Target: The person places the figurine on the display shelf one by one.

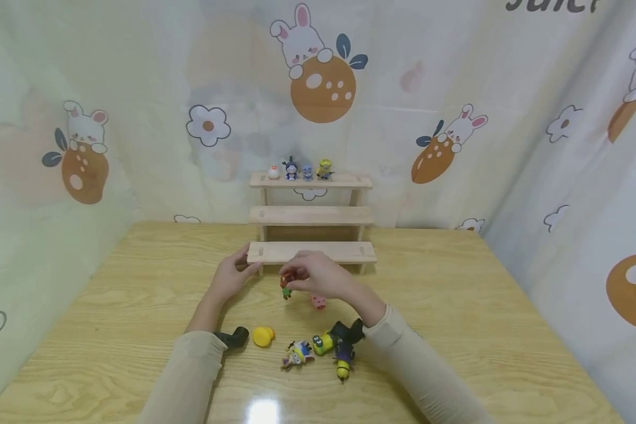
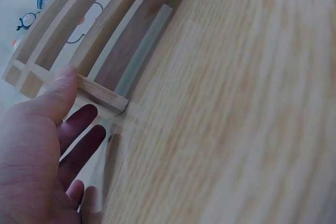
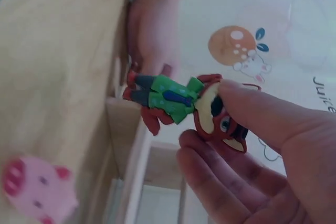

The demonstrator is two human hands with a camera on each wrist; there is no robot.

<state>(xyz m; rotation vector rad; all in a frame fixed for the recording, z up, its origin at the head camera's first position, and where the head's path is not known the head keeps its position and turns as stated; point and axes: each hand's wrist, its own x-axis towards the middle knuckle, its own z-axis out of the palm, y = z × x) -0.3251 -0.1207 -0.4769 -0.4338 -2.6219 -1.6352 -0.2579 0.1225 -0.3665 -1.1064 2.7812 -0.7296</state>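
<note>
My right hand [image 1: 320, 275] pinches a small fox figurine [image 3: 176, 98] by its head, thumb on one side and fingers on the other. The fox wears a green shirt and blue tie; its feet point down in the head view, in front of the bottom step. My left hand [image 1: 230, 278] is at the left end of the wooden three-step shelf [image 1: 312, 215]. In the left wrist view its thumb [image 2: 65, 80] touches the bottom step's end while the other fingers stay loosely spread beside it. A pink pig figurine [image 3: 39, 187] lies on the table below my right hand.
Several small figurines, including a yellow one [image 1: 325, 168], stand on the top step. Nearer lie a yellow duck [image 1: 263, 336], a figurine in blue and white [image 1: 298, 354], a green-and-yellow figurine [image 1: 324, 343] and a yellow-headed figurine [image 1: 343, 360]. Patterned curtains hang behind the table [image 1: 429, 306].
</note>
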